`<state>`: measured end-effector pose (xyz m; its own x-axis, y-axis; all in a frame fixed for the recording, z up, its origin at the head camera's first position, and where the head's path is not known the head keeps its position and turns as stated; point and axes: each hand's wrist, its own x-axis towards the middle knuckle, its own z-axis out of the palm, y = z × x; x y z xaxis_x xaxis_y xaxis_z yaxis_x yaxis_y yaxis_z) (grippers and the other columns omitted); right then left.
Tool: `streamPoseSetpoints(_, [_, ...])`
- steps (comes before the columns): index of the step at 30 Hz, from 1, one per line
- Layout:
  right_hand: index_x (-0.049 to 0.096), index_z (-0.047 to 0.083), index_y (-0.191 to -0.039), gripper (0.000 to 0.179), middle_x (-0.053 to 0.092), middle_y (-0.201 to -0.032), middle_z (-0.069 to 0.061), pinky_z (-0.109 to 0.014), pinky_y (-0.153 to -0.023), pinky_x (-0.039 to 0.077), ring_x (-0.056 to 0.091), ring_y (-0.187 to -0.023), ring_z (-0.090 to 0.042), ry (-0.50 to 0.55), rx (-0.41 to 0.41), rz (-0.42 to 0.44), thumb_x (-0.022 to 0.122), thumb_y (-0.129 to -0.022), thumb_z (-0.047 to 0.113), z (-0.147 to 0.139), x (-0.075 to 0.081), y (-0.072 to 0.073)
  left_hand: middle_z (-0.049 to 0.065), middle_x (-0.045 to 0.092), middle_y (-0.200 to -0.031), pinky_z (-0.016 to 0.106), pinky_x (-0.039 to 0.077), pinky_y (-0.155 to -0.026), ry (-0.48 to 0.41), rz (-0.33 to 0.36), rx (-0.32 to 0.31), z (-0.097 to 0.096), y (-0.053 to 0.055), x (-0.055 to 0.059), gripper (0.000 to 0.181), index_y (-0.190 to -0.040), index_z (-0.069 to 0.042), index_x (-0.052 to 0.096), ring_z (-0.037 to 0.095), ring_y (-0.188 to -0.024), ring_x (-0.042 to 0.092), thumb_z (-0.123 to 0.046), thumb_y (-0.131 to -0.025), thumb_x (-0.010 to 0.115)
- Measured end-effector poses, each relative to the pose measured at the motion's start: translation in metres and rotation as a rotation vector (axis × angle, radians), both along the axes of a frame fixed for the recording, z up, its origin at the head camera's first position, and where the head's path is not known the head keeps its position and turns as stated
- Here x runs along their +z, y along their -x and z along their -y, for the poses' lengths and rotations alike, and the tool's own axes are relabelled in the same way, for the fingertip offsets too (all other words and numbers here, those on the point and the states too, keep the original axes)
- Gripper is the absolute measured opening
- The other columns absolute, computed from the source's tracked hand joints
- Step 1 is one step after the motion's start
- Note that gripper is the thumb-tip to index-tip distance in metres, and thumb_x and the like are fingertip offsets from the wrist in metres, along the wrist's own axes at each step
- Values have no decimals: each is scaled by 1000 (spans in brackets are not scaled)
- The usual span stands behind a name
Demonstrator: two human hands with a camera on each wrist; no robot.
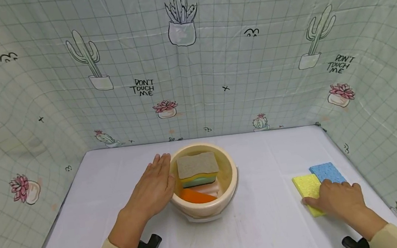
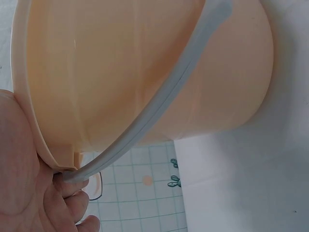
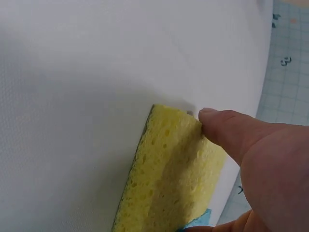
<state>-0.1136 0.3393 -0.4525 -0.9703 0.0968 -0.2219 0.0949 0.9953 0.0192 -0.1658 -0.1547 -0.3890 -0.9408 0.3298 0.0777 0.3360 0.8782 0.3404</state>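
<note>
A cream-coloured bucket (image 1: 233, 190) with a pale grey handle (image 2: 145, 113) stands at mid-table. The left hand (image 1: 152, 185) rests against the left side of its rim, fingers straight. In the left wrist view, the fingertips are beside the handle's end. Inside the bucket are a layered sponge (image 1: 198, 165) with a beige top, an orange piece (image 1: 196, 196) and a pale pink piece (image 1: 210, 188). At the right, the right hand (image 1: 341, 198) holds a yellow sponge (image 3: 169, 169), thumb at one edge and fingers across the other side. A blue sponge (image 1: 326, 172) lies partly under the fingers.
A white cloth covers the table (image 1: 271, 231). A patterned curtain (image 1: 213, 64) with cactus drawings surrounds its back and sides. Black camera mounts sit on the left wrist (image 1: 149, 246) and right wrist (image 1: 355, 244).
</note>
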Motion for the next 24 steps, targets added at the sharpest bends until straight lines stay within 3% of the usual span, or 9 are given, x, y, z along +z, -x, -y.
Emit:
streamPoseSetpoints(3, [60,-12,-99,94,59,-77,-13,-63,-75,47,58,-76,-36,37,-21,30,65,-84,81,1,-1,4,22,31,-171,55,22,-131,-4,0,0,1,0,0,62,-164,6,27,38,-162,22,-25,-112,38])
streamPoseSetpoints(11, [58,-11,-99,82,61,-87,-21,-63,-72,47,55,-85,-42,100,-31,7,72,-84,68,9,-3,13,20,30,-171,54,21,-132,-2,3,-1,0,1,-1,62,-164,5,27,37,-162,22,-26,-112,37])
streamPoseSetpoints(14, [57,-12,-99,75,62,-89,-25,-62,-70,47,56,-84,-45,115,8,-119,78,-82,58,18,8,20,20,31,-171,54,21,-132,1,0,-4,-1,2,-1,62,-164,5,27,37,-162,22,-26,-112,37])
streamPoseSetpoints(16, [58,-12,-101,71,63,-90,-27,-60,-67,47,56,-85,-46,143,66,-261,82,-80,52,31,23,28,21,31,-171,54,21,-132,5,-3,-6,-1,2,-1,62,-164,5,28,37,-162,22,-26,-112,37])
streamPoseSetpoints(21, [62,-10,-111,68,63,-95,-26,-56,-68,46,55,-87,-44,238,304,-618,91,-71,37,87,72,51,21,30,-171,54,22,-132,19,-3,-4,1,1,-1,62,-164,6,28,38,-162,22,-27,-112,36])
streamPoseSetpoints(24, [61,-7,-115,70,63,-100,-22,-53,-73,46,55,-91,-40,267,476,-712,92,-70,37,127,97,61,20,29,-172,54,21,-132,18,5,-9,2,2,-1,62,-164,5,27,37,-162,21,-28,-112,36])
